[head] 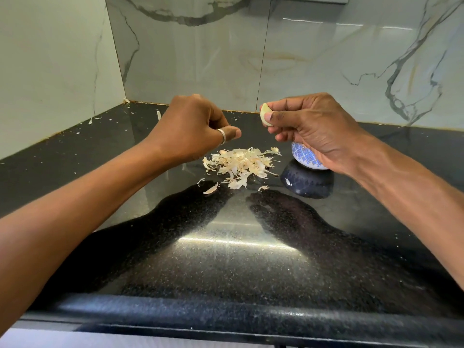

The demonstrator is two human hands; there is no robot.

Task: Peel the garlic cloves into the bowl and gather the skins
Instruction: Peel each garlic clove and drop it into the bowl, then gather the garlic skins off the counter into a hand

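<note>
Left hand (193, 126) and right hand (313, 129) bare, forearms uncovered, plain silver band (222, 135) worn on left thumb, nails trimmed short

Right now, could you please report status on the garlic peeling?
Right hand pinches pale peeled garlic clove. Left hand curled, nothing seen in it. Papery skins piled on black counter; blue-patterned bowl below right hand.

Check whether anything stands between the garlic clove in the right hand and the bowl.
Nothing visible does. The right hand pinches the garlic clove in the air, up and left of the bowl. The skins lie on the counter beside the bowl, out of the path.
</note>
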